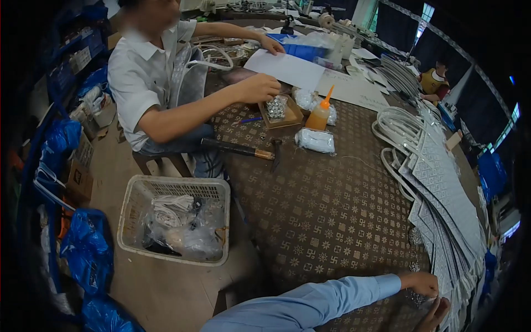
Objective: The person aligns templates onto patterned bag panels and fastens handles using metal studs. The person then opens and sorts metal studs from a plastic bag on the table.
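Note:
My left hand (423, 283), at the end of a light blue sleeve, is at the lower right with its fingers curled together. Just below it, my right hand (435, 315) shows only in part, fingers bent toward the left one. Between them is a small pale spot, too small to name. Close beside both hands lies a fanned stack of grey patterned panels (442, 188) with rope-like handles. Small shiny metal pieces (415, 267) lie on the patterned tablecloth (332, 221) by my left hand.
Across the table a seated co-worker (160, 83) reaches over white paper (285, 69) and a box of metal pieces (283, 113). Nearby are an orange glue bottle (317, 117), a wrapped white packet (315, 141) and a hammer (243, 149). A white basket (124, 221) stands on the floor.

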